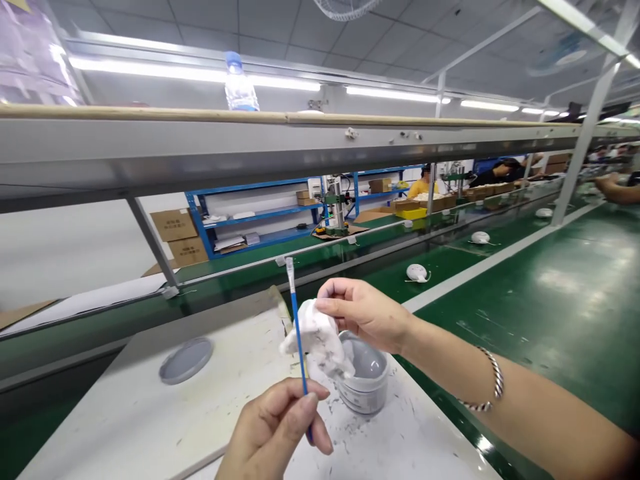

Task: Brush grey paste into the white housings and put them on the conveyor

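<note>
My left hand (280, 427) pinches a thin paintbrush (298, 327) by its blue handle, bristles up, the brush standing nearly upright. A crumpled white cloth (320, 337), smudged with grey, hangs from the fingers of my right hand (365, 310). The brush passes in front of the cloth; whether they touch I cannot tell. Just behind and below the cloth, an open tub (365, 393) of grey paste stands on the stained white board. Its mouth is partly covered by the cloth. A round, greyish lid (186, 361) lies flat on the board to the left.
Small round white devices (417, 273) with cords sit on the green conveyor (550, 287) to the right. A metal shelf (200, 143) crosses overhead, with a water bottle (240, 83) on it. Other people work farther down the line.
</note>
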{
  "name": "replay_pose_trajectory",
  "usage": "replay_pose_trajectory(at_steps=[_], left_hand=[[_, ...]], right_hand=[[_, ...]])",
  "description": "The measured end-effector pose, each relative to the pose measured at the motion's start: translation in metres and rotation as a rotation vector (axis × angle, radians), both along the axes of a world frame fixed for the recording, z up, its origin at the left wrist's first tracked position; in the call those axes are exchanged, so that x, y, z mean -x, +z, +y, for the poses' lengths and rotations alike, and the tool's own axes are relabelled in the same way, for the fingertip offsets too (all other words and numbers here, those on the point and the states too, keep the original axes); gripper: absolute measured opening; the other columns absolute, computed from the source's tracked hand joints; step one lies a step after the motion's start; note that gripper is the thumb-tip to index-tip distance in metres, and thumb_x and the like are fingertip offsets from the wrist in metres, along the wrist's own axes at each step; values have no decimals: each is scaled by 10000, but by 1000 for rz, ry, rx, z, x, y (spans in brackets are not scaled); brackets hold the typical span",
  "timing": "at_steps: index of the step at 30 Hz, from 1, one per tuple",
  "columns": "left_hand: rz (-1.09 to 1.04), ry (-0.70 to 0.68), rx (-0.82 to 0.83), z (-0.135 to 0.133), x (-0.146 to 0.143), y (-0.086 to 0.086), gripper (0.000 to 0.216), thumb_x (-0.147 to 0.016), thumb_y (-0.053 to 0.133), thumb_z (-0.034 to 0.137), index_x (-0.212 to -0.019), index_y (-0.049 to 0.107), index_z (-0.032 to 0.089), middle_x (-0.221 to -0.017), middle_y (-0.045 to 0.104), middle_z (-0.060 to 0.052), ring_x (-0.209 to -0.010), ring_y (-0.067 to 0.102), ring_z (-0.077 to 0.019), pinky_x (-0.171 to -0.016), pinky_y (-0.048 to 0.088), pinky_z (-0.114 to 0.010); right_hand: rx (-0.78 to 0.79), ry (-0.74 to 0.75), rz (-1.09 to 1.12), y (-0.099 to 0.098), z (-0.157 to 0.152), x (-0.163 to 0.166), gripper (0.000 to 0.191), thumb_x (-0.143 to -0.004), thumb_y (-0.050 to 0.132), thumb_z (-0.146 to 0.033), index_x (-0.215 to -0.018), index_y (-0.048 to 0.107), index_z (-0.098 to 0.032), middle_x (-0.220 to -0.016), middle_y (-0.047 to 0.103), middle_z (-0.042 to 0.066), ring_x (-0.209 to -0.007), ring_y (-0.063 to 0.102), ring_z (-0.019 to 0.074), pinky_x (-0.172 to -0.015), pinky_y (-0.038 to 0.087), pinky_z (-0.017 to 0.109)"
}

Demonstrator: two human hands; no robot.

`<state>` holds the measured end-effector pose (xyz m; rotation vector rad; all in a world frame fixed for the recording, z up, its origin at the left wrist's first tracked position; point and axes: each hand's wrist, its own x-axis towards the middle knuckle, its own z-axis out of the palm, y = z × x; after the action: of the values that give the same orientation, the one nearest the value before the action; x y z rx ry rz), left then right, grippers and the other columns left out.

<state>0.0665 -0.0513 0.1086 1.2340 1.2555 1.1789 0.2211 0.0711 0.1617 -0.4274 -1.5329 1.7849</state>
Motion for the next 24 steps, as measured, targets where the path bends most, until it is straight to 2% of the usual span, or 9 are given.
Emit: replay_pose_trajectory(at_steps=[4,8,10,12,15,18,24], left_hand=[[-52,-10,-26,3,-1,1,352,-816,601,525,-864,705,191,-576,659,-24,-663,575,-178,-755,415,-304],[-73,-28,-34,5,-3,3,360,-815,603,518,-865,704,177,-568,626,-13,-636,532,-159,-735,404,-288],[-68,-53,-41,5,-3,3,367,-816,593,527,-835,698,176,-550,596,-9,-634,519,-162,-722,396,-283],[-53,-73,-59,5,-4,2,383,-828,570,533,-711,662,180,-542,566,-13,-638,501,-166,-712,385,-281],[-3,-76,-113,3,-3,2,483,-834,530,571,-541,547,187,-551,512,-19,-641,458,-165,-699,353,-278],[19,-47,-147,1,-1,2,519,-824,521,605,-514,493,190,-558,468,-13,-632,425,-160,-675,325,-272],[-24,39,-149,-2,1,3,498,-800,571,582,-511,461,192,-558,449,-3,-619,398,-153,-639,316,-262]], right_hand=[[232,154,155,-4,-7,18,239,-743,782,-293,-803,634,-114,-691,604,-11,-606,562,58,-603,475,168],[266,167,176,-5,-12,23,259,-731,796,-241,-925,675,-119,-780,640,12,-659,595,70,-627,493,170],[236,128,154,-5,-14,25,275,-736,795,-264,-945,677,-129,-782,636,10,-634,578,66,-583,472,165],[183,114,118,-4,-15,25,283,-753,779,-318,-936,680,-126,-753,619,7,-608,553,66,-551,447,169],[76,120,69,-4,-18,26,308,-783,740,-396,-900,676,-119,-730,595,10,-636,540,83,-598,443,202],[-32,90,75,-5,-24,24,303,-782,740,-395,-899,653,-130,-780,586,5,-685,523,84,-653,427,213],[-158,55,48,-14,-40,22,294,-841,662,-429,-874,583,-148,-737,520,-30,-633,451,68,-577,373,200]])
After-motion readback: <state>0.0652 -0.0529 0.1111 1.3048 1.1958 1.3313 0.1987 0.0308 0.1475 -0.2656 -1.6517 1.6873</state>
